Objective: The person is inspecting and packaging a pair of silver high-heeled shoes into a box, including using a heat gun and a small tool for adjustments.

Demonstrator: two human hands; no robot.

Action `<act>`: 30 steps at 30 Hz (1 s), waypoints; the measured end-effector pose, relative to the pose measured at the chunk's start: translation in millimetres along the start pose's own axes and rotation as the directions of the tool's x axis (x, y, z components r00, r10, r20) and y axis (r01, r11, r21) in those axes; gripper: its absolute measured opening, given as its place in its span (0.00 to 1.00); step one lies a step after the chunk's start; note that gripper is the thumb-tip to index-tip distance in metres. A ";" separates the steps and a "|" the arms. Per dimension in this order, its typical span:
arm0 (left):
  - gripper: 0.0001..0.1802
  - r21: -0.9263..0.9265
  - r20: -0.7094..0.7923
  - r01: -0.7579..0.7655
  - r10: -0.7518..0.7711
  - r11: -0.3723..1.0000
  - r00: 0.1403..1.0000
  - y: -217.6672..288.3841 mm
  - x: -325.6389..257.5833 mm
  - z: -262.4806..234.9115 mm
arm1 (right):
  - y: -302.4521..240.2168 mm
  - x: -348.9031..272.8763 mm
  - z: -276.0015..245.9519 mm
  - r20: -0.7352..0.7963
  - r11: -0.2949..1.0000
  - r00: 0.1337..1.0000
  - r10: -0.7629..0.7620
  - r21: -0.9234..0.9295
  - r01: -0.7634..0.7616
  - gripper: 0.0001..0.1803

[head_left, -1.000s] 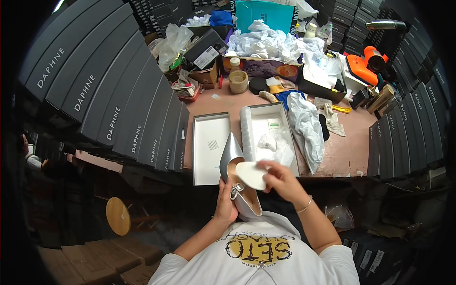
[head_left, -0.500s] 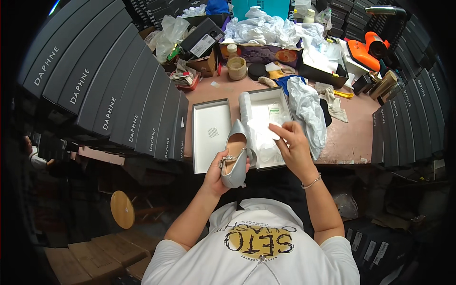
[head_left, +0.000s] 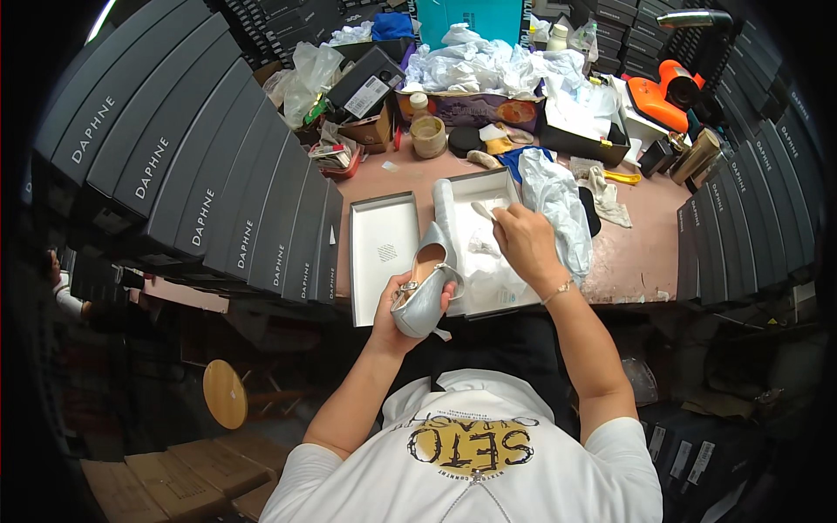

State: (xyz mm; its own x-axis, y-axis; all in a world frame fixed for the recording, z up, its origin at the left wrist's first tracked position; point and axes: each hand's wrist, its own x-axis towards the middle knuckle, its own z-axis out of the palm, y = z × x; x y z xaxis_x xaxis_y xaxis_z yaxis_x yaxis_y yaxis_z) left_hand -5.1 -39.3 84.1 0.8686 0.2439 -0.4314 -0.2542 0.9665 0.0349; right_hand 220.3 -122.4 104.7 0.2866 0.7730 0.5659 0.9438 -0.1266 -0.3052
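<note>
Shoe (head_left: 420, 312): left hand (head_left: 390, 321) is gripping it outside the still-open box (head_left: 490, 185); right hand (head_left: 527, 244) is pinching a white piece (head_left: 481, 210).

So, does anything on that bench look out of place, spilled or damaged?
No spill shows. The dark grey cardboard shoebox toward the back left sits tilted, unlike the tidy pile of dark grey shoeboxes at left. Crumpled white paper bulges above the purple printed box. The pink tabletop looks scuffed along its front edge.
</note>
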 end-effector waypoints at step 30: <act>0.28 0.487 -0.002 -0.375 0.430 0.789 0.903 -11.8 -25.8 -27.1 | 33.4 -13.2 93.4 0.304 0.928 0.935 0.182 0.262 -0.266 0.19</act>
State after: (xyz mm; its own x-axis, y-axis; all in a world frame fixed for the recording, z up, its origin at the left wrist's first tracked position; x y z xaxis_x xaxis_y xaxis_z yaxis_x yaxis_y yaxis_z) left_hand -36.1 -59.1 70.4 0.6740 0.6357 -0.3762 -0.3184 0.7096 0.6286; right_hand 232.7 -78.8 15.5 0.3898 0.8888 0.2409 0.7566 -0.1600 -0.6340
